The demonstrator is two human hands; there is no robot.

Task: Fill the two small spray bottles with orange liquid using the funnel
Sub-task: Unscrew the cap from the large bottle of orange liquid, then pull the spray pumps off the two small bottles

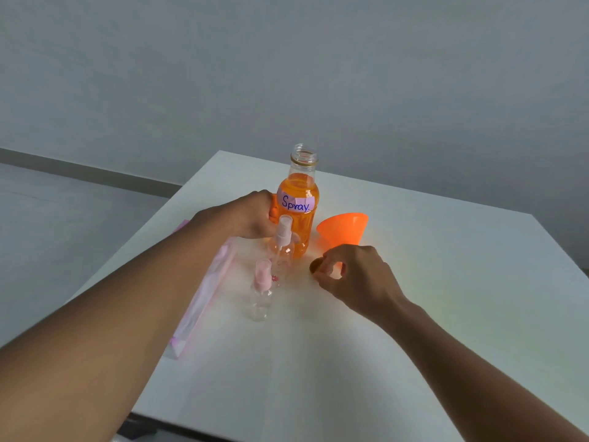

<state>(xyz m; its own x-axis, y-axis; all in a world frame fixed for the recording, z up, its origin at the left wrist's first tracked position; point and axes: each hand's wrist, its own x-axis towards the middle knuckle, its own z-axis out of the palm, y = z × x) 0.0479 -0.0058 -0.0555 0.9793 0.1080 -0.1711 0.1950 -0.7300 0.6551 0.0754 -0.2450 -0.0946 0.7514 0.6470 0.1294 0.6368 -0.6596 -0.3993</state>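
As left hand [251,218] grips bottle [298,186], right hand [353,279] half-hides cap [315,266], funnel [344,228] spout.

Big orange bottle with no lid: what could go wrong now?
The large clear bottle of orange liquid stands uncapped in the left hand; a jolt might spill it.
The two small clear spray bottles with pink pumps stand close in front, easy to topple.
The right hand, pinching a small orange cap, might nudge the orange plastic funnel behind it.

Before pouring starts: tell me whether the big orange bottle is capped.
Uncapped: the big bottle stands upright, its threaded mouth bare and open.
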